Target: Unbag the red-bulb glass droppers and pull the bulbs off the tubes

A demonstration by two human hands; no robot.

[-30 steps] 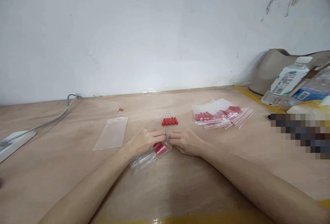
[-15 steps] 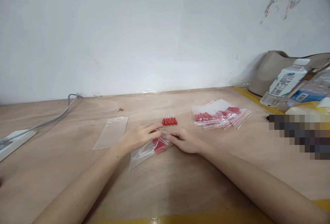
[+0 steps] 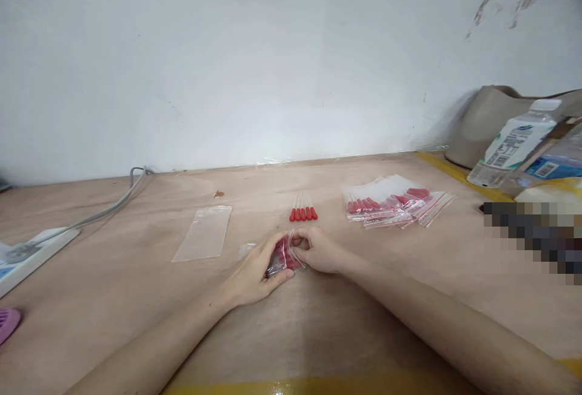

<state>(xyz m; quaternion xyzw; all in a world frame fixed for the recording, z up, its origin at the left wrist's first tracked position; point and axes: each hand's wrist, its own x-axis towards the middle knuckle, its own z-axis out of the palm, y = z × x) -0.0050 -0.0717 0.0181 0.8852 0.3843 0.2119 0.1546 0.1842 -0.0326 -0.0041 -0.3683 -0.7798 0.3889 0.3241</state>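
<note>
A clear zip bag with red-bulbed droppers inside lies between my hands on the table. My left hand grips it from the left, thumb along the near side and fingers over the far side, hiding much of the bag. At the zip edge, the fingertips of my right hand pinch the plastic. Just beyond, several loose droppers with red bulbs and thin clear stems lie side by side. An empty-looking clear bag lies flat to the left.
Several filled zip bags overlap in a pile to the right. A plastic bottle leans by a beige container at the far right. A grey cable runs to a white power strip at left. A white wall closes off the back.
My left hand has shifted from lying over the bag to gripping its left part, with the thumb now nearer me. My right fingers have curled onto the zip edge. The view has shifted slightly.
</note>
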